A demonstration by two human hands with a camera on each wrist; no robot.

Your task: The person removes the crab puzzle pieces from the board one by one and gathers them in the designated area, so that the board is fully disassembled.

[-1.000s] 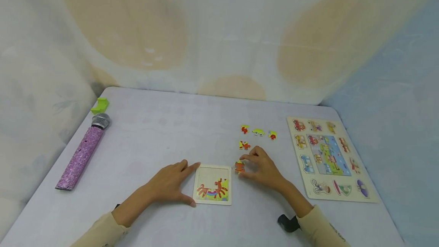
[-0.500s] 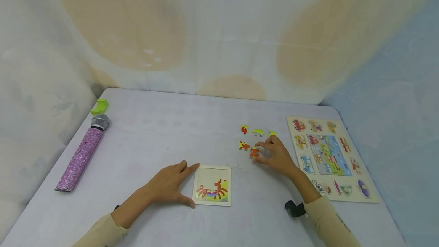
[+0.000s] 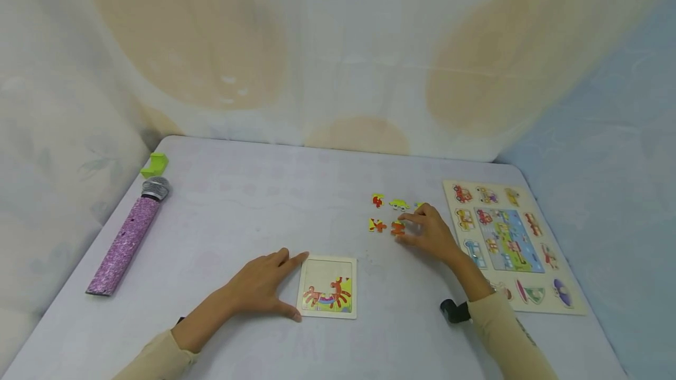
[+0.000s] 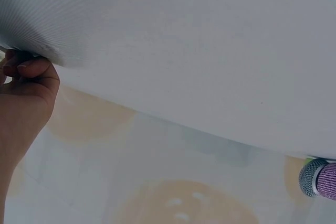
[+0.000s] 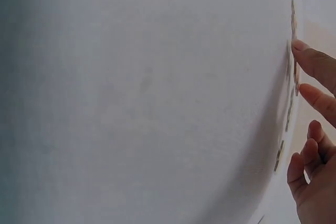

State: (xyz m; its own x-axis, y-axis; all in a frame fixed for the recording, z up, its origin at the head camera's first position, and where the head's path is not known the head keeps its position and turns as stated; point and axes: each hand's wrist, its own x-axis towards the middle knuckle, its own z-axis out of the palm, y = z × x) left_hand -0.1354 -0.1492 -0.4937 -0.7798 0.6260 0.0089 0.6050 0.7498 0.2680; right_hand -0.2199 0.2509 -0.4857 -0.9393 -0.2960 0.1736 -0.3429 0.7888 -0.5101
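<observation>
In the head view my right hand (image 3: 430, 236) pinches an orange puzzle piece (image 3: 398, 227) between thumb and index finger, low at the table. Right beside it lies an orange-and-yellow piece (image 3: 377, 225). Behind are a red-and-yellow piece (image 3: 377, 200), a yellow-green piece with eyes (image 3: 399, 204), and another piece mostly covered by the hand. My left hand (image 3: 261, 286) rests with thumb and index finger spread along the left edge of a small wooden puzzle tray (image 3: 328, 316). Pieces fitted in the tray's lower half show orange legs and a rainbow (image 3: 326, 300).
A larger wooden vehicle puzzle board (image 3: 459, 277) lies at the right, partly under the right forearm. At the left edge are a pink glittery microphone (image 3: 124, 245) and a green block (image 3: 155, 165). Patterned cloth hangs behind the table.
The right hand has carried the orange piece away from the tray, rightward and back, to beside the orange-and-yellow piece. The left hand has stayed at the tray.
</observation>
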